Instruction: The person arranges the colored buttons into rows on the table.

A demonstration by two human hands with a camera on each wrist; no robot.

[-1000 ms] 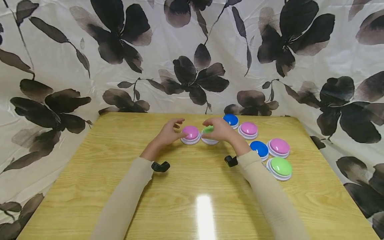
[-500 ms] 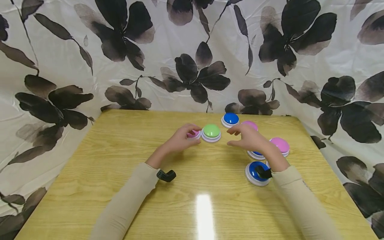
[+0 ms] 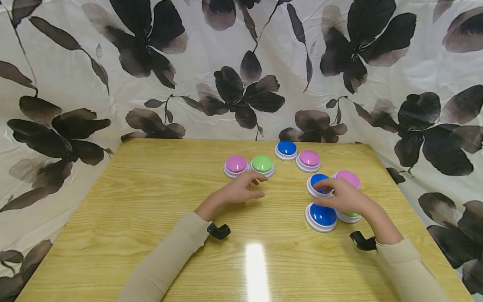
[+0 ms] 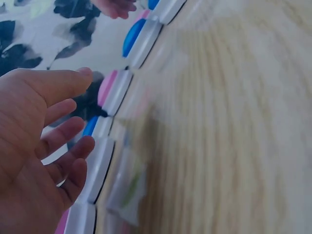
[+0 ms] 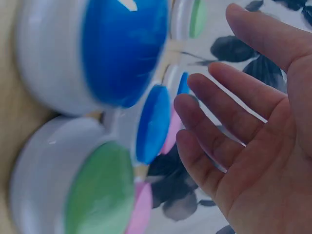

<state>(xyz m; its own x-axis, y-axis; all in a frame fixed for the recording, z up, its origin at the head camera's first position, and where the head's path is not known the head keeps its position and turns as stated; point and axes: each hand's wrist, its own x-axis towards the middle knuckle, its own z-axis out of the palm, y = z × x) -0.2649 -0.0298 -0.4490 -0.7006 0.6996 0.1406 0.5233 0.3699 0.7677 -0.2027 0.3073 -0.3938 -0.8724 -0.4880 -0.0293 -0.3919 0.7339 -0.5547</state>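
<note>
My left hand (image 3: 241,189), fingers loosely extended and holding nothing, hovers just in front of a pink push button (image 3: 236,164) and a green push button (image 3: 262,163) standing side by side on white bases. My right hand (image 3: 341,196) is over the right-hand cluster, also without anything in its grasp. Below its fingertips are a middle blue button (image 3: 318,180) and a front blue button (image 3: 323,214). It partly covers a second green button (image 3: 352,214) and a pink button (image 3: 348,178). The right wrist view shows its relaxed fingers apart from the blue and green domes.
Near the table's back edge stand another blue button (image 3: 286,147) and another pink button (image 3: 309,158). The wooden table (image 3: 151,188) reaches back to a floral cloth (image 3: 170,92). Each wrist carries a small black camera.
My right hand has moved from the green button at centre rightwards and nearer, over the right cluster. My left hand has come off the pink button, nearer and slightly right. The buttons keep their places.
</note>
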